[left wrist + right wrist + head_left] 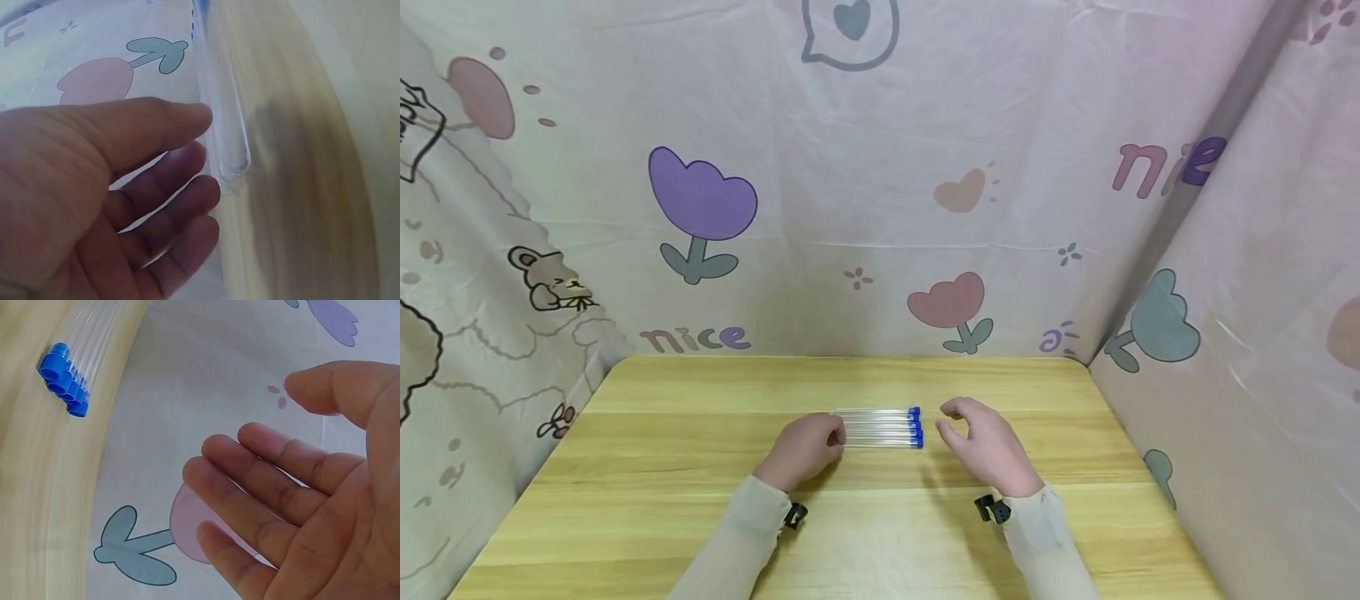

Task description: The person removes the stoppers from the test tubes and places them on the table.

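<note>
Several clear tubes with blue caps (880,429) lie side by side on the wooden table, their caps toward the right. My left hand (802,450) is at their uncapped ends, its fingers bent loosely. In the left wrist view, the thumb and fingertips of that hand (125,187) are right beside the rounded ends of the clear tubes (226,125); whether they touch is unclear. My right hand (988,446) stands apart to the right of the caps, fingers spread and relaxed, holding nothing. The right wrist view shows the blue caps (62,381) away from this hand (300,500).
The wooden table (647,467) reaches back to a pale patterned cloth (827,317) that hangs behind it. More of this cloth stands along the left and right sides. A black band with a small device (992,508) is on the right wrist, another on the left.
</note>
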Demonstrator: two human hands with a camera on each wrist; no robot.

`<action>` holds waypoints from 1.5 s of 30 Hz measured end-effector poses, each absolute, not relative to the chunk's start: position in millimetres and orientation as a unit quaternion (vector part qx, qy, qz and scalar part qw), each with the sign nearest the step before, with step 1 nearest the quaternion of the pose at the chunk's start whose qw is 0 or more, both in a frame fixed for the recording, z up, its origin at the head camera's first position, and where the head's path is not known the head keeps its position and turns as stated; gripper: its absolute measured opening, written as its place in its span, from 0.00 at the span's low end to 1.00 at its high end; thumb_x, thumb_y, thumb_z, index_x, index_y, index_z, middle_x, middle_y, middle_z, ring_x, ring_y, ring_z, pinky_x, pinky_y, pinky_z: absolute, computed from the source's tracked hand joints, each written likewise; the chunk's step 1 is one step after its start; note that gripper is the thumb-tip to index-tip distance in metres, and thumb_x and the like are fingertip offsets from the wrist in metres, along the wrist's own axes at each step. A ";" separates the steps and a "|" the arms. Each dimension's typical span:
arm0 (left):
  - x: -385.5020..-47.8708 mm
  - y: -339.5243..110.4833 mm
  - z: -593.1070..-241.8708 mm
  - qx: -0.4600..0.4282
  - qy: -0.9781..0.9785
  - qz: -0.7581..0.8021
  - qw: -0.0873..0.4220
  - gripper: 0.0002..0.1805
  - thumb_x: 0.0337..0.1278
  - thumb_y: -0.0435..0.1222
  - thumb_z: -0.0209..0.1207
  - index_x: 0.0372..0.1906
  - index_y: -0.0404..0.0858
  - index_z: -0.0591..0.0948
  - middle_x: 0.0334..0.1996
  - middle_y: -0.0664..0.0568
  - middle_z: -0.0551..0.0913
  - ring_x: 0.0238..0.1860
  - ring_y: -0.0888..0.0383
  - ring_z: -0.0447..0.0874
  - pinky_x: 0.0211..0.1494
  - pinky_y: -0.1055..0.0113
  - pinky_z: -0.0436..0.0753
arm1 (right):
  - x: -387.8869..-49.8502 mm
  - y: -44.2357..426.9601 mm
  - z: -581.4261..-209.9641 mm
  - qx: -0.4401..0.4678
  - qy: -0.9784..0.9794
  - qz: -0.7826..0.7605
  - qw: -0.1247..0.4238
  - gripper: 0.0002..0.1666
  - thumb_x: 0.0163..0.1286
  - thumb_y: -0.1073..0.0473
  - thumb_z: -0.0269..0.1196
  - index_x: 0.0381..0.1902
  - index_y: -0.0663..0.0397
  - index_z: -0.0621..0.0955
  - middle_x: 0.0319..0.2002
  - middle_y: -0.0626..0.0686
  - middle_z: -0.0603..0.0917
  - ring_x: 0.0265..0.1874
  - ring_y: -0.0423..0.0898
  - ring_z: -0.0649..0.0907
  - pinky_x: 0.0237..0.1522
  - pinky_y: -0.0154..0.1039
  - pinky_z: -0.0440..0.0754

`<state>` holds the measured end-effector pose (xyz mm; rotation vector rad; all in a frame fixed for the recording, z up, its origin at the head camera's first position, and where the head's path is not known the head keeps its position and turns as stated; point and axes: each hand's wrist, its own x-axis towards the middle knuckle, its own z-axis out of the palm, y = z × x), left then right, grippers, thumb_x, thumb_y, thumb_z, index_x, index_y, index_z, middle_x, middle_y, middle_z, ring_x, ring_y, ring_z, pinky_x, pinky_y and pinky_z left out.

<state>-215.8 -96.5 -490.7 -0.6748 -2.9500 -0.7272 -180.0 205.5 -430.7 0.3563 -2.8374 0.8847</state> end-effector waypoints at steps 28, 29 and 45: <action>-216.2 -102.6 -489.9 -0.200 -0.947 -0.249 -0.004 0.05 0.55 0.33 0.71 0.30 0.45 0.86 0.28 0.61 0.78 0.33 0.61 0.74 0.44 0.59 0.80 | -177.2 201.4 -429.5 0.136 -0.939 0.300 0.098 0.18 0.74 0.51 0.67 0.57 0.50 0.84 0.54 0.48 0.85 0.55 0.48 0.84 0.59 0.51 0.82; -214.3 -102.9 -483.4 -0.200 -0.946 -0.255 -0.003 0.03 0.58 0.35 0.71 0.31 0.45 0.86 0.29 0.62 0.78 0.33 0.62 0.74 0.44 0.60 0.80 | -176.5 201.3 -428.2 0.136 -0.938 0.303 0.098 0.20 0.74 0.51 0.67 0.59 0.50 0.82 0.56 0.48 0.84 0.57 0.48 0.83 0.60 0.51 0.81; -160.8 -117.3 -384.4 -0.268 -0.881 -0.326 0.213 0.09 0.60 0.39 0.73 0.45 0.49 0.89 0.34 0.69 0.81 0.29 0.71 0.72 0.33 0.72 0.77 | -149.3 194.0 -397.0 0.225 -0.767 0.585 0.139 0.12 0.81 0.66 0.56 0.57 0.61 0.78 0.37 0.59 0.82 0.36 0.46 0.84 0.40 0.36 0.85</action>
